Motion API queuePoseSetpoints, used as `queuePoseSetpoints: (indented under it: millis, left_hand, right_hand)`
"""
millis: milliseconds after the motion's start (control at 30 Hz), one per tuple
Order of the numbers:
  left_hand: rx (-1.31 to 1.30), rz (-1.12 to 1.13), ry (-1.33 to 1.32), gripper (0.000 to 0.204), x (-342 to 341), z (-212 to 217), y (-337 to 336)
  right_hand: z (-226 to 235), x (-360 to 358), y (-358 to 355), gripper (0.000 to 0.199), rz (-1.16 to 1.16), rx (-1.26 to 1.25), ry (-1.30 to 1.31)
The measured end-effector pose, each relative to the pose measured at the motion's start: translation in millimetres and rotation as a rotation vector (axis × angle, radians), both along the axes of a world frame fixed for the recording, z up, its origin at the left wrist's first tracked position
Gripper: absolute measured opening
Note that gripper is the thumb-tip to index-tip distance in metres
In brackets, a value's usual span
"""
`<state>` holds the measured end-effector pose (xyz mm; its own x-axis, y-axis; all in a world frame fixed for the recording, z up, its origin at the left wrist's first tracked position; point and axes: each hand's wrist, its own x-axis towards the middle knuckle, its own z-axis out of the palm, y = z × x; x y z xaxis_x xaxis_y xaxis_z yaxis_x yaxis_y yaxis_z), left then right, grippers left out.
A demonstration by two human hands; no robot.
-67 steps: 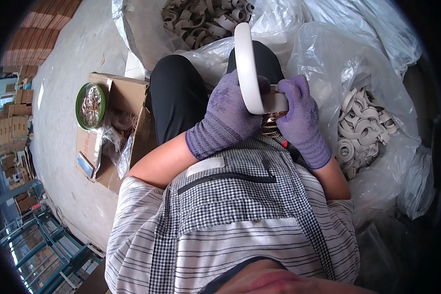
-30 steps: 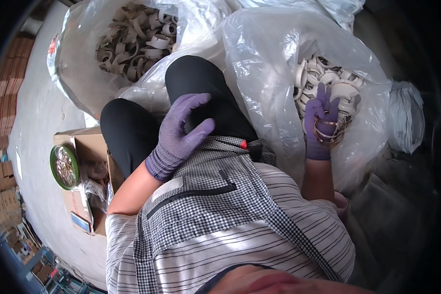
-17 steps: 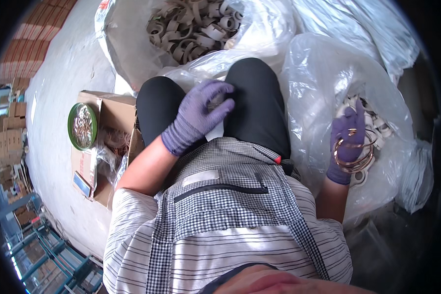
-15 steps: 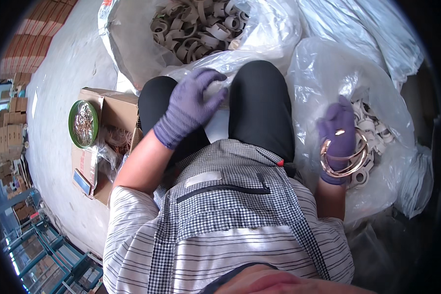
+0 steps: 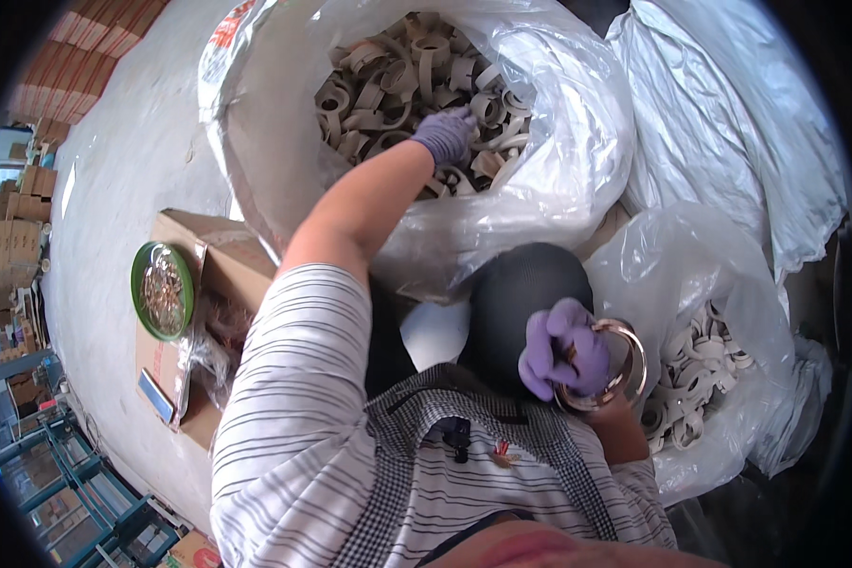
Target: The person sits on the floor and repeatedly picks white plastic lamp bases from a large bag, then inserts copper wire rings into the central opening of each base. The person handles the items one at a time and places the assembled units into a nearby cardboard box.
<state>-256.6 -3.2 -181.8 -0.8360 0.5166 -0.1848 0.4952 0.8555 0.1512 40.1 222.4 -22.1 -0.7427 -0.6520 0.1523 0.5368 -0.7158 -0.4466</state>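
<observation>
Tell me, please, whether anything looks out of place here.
The green dish seems a little precarious: it sits at the outer edge of the carton's flap, where a bump might tip it. Otherwise nothing stands out; no pale rings look spilled outside the bags.

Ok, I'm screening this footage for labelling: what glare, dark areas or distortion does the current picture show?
Head view: white glare streaks the large plastic bag, and highlights glint on the copper-coloured rings in the right hand; head view: the picture's rim falls to black; head view: near that rim, the stacked cardboard slants.
</observation>
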Motion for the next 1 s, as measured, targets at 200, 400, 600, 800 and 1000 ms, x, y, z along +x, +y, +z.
queuePoseSetpoints:
  millis: [200,400,600,800,1000]
  left_hand:
    - [-0.009,0.212,0.014,0.045,-10.7,-78.6,8.8]
    - [-0.047,0.291,-0.124,0.044,-47.0,12.5,-37.6]
    - [0.826,0.429,-0.598,0.059,34.9,108.0,-107.9]
    - [1.096,-0.365,-0.08,0.041,187.5,176.3,-38.9]
    - [0.818,-0.461,0.249,0.039,248.0,170.5,13.0]
  right_hand:
    - [1.3,-4.4,15.7,0.035,0.06,0.013,-0.067]
    - [-1.1,0.1,21.7,0.045,-0.016,0.011,-0.016]
    - [-16.7,-7.3,20.8,0.048,0.02,-0.16,0.053]
    - [6.8,-13.9,51.5,0.035,-0.626,0.315,-0.169]
    - [50.2,-6.7,50.0,0.026,-0.611,1.208,0.47]
